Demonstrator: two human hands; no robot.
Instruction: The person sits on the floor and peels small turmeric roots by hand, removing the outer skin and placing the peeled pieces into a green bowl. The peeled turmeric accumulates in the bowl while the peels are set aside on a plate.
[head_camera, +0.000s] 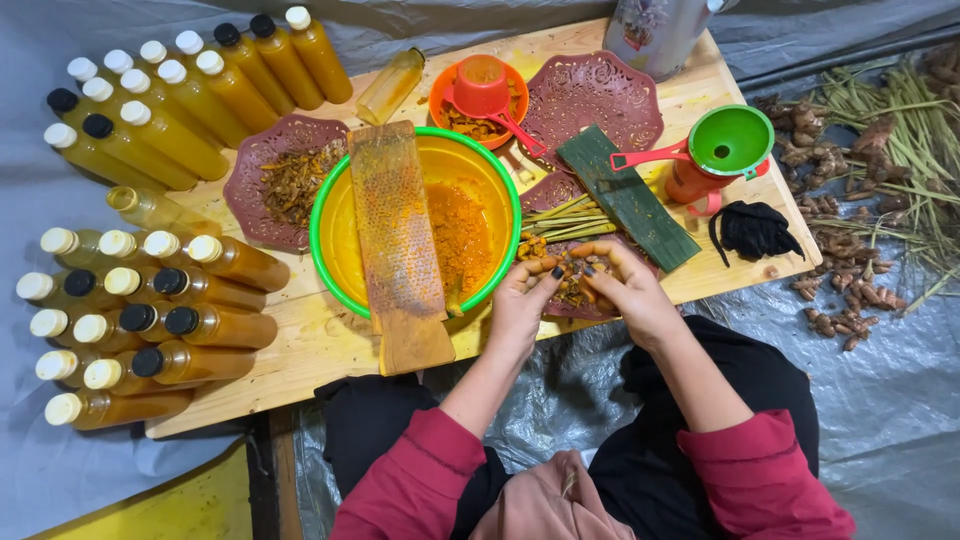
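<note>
My left hand (523, 297) and my right hand (628, 288) meet over a dark red patterned plate (558, 190) at the table's near edge. Both hands pinch small brown and orange root pieces (573, 268) held between the fingertips. Just left of them stands a green-rimmed yellow bowl (335, 235) with orange grated pulp (460, 232). A wooden grater board (398, 240) lies across the bowl, its handle pointing toward me.
Many capped bottles of yellow-orange liquid (160, 290) lie at the left and back left. A plate of dried shreds (290, 180), a folded green leaf (626, 196), an orange scoop in a bowl (483, 88), a green funnel (732, 142) and a black cloth (752, 230) sit on the wooden table (310, 350). Roots and stalks (860, 180) lie at the right.
</note>
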